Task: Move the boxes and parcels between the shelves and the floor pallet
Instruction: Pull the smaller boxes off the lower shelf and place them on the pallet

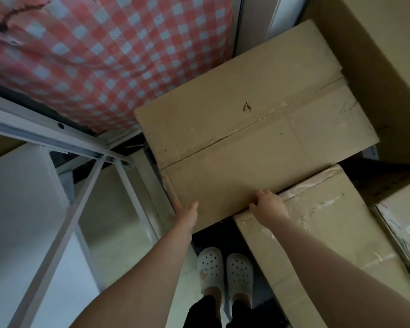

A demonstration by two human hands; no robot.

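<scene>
A large taped cardboard box point(251, 129) fills the middle of the head view, its long seam running diagonally. My left hand point(186, 215) grips its near left corner, fingers under the edge. At the near right edge my right hand point(269, 205) curls its fingers over the box top. The box's right near corner overlaps a smaller cardboard box point(322, 237) with clear tape, which lies lower at the right. A bigger brown box point(384, 67) stands behind at the upper right.
A red-and-white checked parcel point(100, 55) lies on a white metal shelf frame point(57, 138) at the left. A white-taped box point(402, 223) shows at the right edge. My feet in white clogs point(225, 273) stand on pale floor tiles below.
</scene>
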